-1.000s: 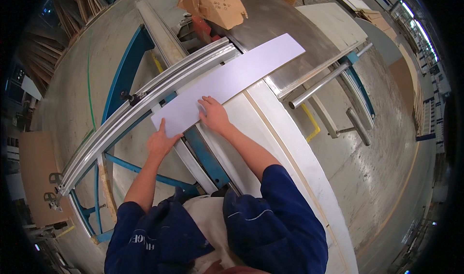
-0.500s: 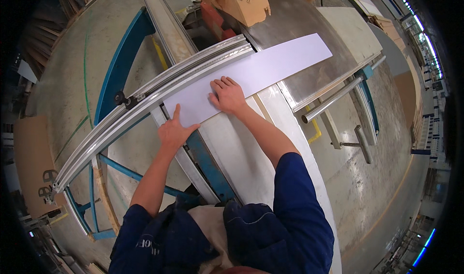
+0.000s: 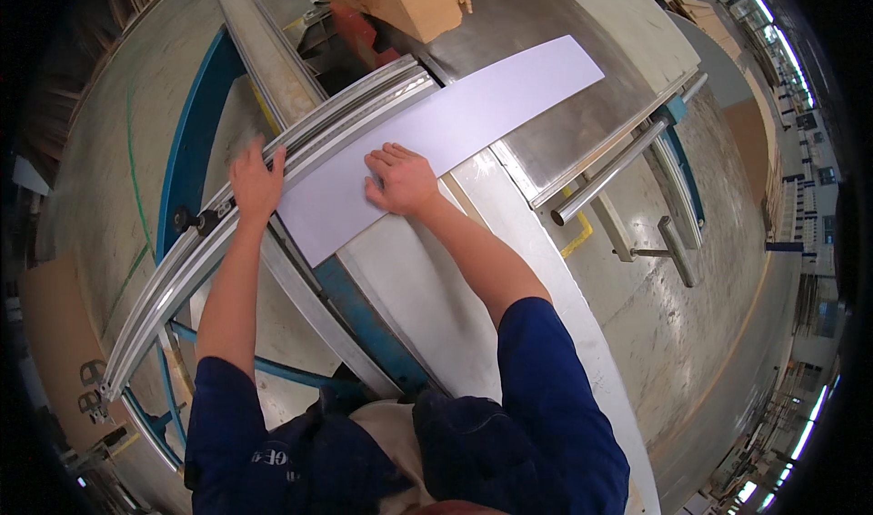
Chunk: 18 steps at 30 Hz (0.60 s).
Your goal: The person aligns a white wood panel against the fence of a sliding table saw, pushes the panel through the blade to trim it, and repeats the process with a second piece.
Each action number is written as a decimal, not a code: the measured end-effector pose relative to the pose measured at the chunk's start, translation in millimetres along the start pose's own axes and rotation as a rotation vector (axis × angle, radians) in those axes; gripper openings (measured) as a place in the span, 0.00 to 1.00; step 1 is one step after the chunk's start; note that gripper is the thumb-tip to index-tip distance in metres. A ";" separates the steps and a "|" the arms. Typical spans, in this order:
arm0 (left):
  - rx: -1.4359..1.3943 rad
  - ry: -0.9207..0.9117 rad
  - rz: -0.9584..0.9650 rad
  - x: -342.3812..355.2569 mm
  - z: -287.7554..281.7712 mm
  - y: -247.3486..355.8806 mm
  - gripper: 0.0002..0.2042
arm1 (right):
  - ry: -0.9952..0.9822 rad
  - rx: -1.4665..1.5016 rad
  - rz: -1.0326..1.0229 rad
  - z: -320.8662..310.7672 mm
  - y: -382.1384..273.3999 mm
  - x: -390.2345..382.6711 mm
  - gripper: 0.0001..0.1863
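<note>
A long white panel point(image 3: 491, 106) lies against the aluminium fence point(image 3: 364, 120) of a panel saw, slanting from near left to far right. My right hand point(image 3: 403, 179) rests palm down on the panel with its fingers stretched out. My left hand point(image 3: 257, 186) is off the panel, over the fence rails just beyond the panel's left end. Its fingers are apart and a little blurred, with nothing seen in them. Close by on the left, a black stop with a round knob point(image 3: 186, 220) sits on the fence.
A brown cardboard box point(image 3: 409, 1) stands beyond the fence. The grey metal saw table point(image 3: 536, 133) extends under the panel's far end. Steel tubes point(image 3: 605, 179) stick out at the right. Blue frame parts point(image 3: 195, 115) curve at the left, above the concrete floor.
My left hand has left the panel's near-left corner and moved up and left to the fence. My right hand stays on the panel. The whole view has shifted slightly.
</note>
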<state>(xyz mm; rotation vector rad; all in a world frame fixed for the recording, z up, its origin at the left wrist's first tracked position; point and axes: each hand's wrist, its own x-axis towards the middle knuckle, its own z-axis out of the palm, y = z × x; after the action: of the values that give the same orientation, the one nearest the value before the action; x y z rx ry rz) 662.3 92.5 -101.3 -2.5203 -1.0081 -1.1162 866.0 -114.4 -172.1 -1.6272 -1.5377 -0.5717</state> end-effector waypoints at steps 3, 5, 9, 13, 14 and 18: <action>0.195 -0.169 -0.125 3.1 24.2 9.6 0.27 | 0.015 0.041 -0.024 2.8 3.7 1.9 0.17; 0.204 -0.192 -0.131 5.5 25.2 10.4 0.28 | -0.016 0.025 -0.017 0.3 9.0 1.0 0.16; 0.185 -0.147 -0.134 5.3 35.3 12.9 0.28 | 0.005 0.056 -0.043 7.6 16.8 1.6 0.15; 0.198 -0.172 -0.153 10.1 40.7 6.8 0.29 | -0.018 0.052 -0.033 15.7 23.8 5.4 0.15; 0.190 -0.164 -0.152 10.1 43.2 5.0 0.29 | -0.008 0.049 -0.041 18.2 25.9 6.0 0.15; 0.213 -0.186 -0.156 15.0 55.5 2.1 0.31 | -0.026 0.090 -0.047 27.7 37.2 9.0 0.15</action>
<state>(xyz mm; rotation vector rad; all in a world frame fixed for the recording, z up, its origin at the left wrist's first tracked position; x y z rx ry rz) 702.9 122.6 -128.8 -2.4406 -1.3154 -0.7715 897.9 -84.4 -190.0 -1.5399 -1.6018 -0.5012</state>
